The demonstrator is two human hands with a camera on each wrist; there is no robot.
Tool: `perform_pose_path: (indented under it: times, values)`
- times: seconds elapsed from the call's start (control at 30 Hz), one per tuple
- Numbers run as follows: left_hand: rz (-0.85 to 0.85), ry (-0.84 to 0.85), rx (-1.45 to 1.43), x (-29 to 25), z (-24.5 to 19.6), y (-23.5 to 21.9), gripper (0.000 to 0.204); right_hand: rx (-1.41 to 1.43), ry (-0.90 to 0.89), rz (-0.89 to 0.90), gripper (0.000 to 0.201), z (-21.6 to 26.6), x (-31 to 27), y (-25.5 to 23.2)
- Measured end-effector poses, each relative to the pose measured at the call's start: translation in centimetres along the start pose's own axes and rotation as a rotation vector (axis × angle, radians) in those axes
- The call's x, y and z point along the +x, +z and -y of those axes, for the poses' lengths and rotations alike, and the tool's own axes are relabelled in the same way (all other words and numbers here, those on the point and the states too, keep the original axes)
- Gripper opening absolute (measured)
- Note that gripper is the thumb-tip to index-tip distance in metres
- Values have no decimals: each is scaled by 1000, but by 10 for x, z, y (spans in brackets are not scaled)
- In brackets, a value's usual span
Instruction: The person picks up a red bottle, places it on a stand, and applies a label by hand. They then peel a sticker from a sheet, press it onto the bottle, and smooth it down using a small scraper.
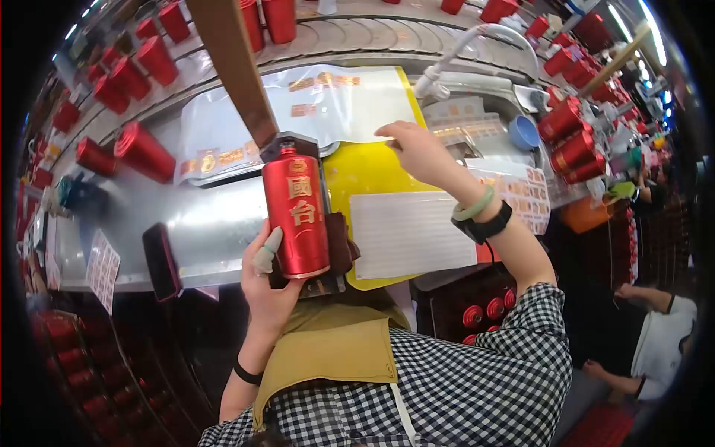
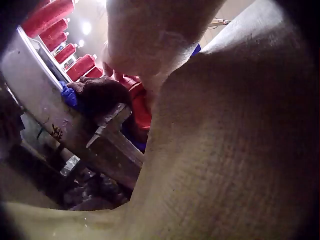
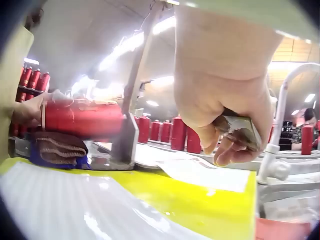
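Observation:
A red bottle (image 1: 298, 216) with gold characters lies across a dark stand padded with a folded brown cloth (image 3: 57, 148). My left hand (image 1: 269, 298) holds the bottle near its base, a pale finger cot (image 1: 267, 252) on one digit. The bottle's neck points away from me, toward an upright brown post. Over the white sheets to the right, my right hand (image 1: 424, 155) is raised with its fingers bent. In the right wrist view those fingers curl round a small, flat, shiny piece (image 3: 242, 131); its kind cannot be told. The left wrist view is mostly filled by skin.
A ridged white sheet (image 1: 413, 235) lies on a yellow board (image 1: 365, 167). Behind are label sheets (image 1: 298, 104), a white faucet (image 1: 432, 83) and a blue cup (image 1: 523, 132). A phone (image 1: 161, 261) lies at the left edge. Red bottles line the conveyor (image 1: 350, 37). Another person (image 1: 666, 335) is at right.

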State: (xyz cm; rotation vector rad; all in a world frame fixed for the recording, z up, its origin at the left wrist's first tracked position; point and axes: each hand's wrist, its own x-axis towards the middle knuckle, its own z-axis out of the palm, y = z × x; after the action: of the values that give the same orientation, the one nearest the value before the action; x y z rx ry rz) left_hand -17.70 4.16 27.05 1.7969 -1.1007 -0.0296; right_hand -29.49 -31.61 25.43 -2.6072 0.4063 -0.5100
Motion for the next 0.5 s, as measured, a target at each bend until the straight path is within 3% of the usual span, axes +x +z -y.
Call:
perform_pose_path:
  times: [0.03, 0.13, 0.23, 0.3, 0.37, 0.43, 0.5]
  values:
    - [-14, -10, 13, 0, 0, -1, 76, 9, -17, 8, 32, 11, 14, 6]
    - [-14, 22, 16, 2, 1, -2, 77, -225, -125, 263, 54, 35, 62, 30]
    - [40, 5, 25, 5, -1, -9, 75, -191, -83, 372, 54, 54, 109, 41]
    - [26, -6, 25, 11, -5, -12, 74, -253, -42, 449, 52, 37, 149, 65]
    - [60, -2, 20, 12, -3, -16, 73, -505, -118, 198, 48, 14, 175, 95]
    - [58, -6, 23, 13, -1, -17, 72, -395, -51, 250, 44, 21, 188, 95]
    - [69, 22, 4, 14, 3, -18, 72, -315, -108, 102, 52, 15, 193, 101]
